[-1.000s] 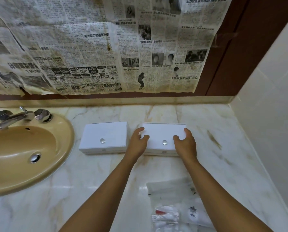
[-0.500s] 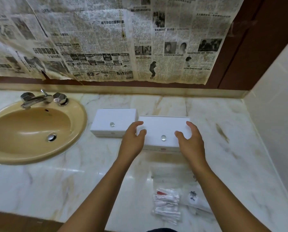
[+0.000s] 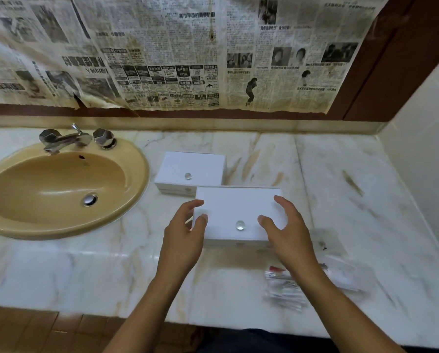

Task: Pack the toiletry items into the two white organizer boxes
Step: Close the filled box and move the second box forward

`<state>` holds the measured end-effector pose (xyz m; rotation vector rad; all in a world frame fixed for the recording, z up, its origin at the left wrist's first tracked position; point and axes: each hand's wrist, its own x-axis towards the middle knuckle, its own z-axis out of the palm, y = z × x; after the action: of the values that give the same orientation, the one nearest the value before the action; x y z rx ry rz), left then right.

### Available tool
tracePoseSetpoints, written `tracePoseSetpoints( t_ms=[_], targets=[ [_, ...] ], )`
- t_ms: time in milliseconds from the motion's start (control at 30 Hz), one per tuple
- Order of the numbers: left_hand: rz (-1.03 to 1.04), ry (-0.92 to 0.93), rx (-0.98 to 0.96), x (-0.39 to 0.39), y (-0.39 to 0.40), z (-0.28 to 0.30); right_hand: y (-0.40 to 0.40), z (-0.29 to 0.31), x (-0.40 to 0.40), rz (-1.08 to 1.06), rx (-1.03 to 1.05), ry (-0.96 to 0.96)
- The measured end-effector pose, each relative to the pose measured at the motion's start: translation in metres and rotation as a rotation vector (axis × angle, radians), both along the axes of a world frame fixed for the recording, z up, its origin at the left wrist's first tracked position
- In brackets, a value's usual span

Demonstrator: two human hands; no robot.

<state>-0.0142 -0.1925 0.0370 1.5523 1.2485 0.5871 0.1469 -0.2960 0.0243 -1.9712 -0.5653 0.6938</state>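
Two white organizer boxes with small clear knobs on their lids are on the marble counter. The far box rests closed beside the sink. The near box is held between my hands and overlaps the far box's front right corner in view. My left hand grips its left end with thumb and fingers. Its right end is gripped by my right hand. Toiletry packets in clear wrappers lie blurred on the counter, partly hidden under my right forearm.
A tan oval sink with a chrome faucet fills the counter's left. Old newspaper covers the back wall. A white tiled wall bounds the right side. The counter's front edge runs below my forearms.
The near box has come toward me and away from the far box, held in both hands. My view has pulled back, so the counter edge and floor tiles now show.
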Motion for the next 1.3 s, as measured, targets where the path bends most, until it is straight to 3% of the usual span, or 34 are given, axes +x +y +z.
tracePoseSetpoints(
  t_ms=[367,967,1033,1167,1300],
  targets=[
    [0.035,0.065,-0.024,-0.046,0.002,-0.038,0.002,-0.030,-0.052,0.078,-0.112,0.004],
    [0.050,0.121,-0.057,-0.058,0.008,-0.061,0.006,-0.052,-0.060,0.152,-0.159,-0.100],
    [0.052,0.125,-0.049,-0.059,0.010,-0.061,0.006,-0.052,-0.060,0.172,-0.206,-0.166],
    [0.057,0.145,-0.021,-0.058,0.017,-0.061,0.010,-0.051,-0.064,0.263,-0.248,-0.514],
    [0.052,0.141,0.033,-0.054,0.026,-0.066,0.018,-0.050,-0.071,0.446,-0.217,-0.637]
  ],
)
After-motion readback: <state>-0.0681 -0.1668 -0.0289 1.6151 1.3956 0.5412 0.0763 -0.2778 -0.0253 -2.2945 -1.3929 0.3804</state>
